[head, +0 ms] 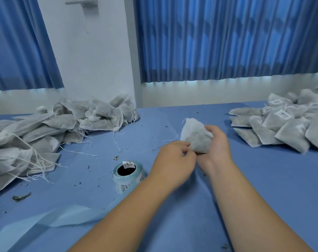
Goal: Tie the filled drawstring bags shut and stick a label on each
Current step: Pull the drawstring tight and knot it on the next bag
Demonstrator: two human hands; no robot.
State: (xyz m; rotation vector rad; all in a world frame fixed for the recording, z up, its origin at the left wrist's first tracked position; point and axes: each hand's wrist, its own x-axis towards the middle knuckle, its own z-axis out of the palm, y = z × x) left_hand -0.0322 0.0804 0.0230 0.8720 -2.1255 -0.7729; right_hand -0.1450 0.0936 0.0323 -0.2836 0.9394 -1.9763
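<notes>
The right hand point(216, 144) held a bag point(196, 135) over the middle of the blue table point(172, 115). Its fingers were curled round the bag's right side. The left hand point(174, 157) pinched the bag's near left edge. The bag's long side ran from near to far, and its top pointed far and a bit left. A thin string point(171, 139) hung out to the left. A roll of labels point(127, 176) stood near left of the hands.

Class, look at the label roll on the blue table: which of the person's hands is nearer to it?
Left. The left hand is just right of the label roll; the right hand, holding the drawstring bag, lies farther right beyond it.
</notes>
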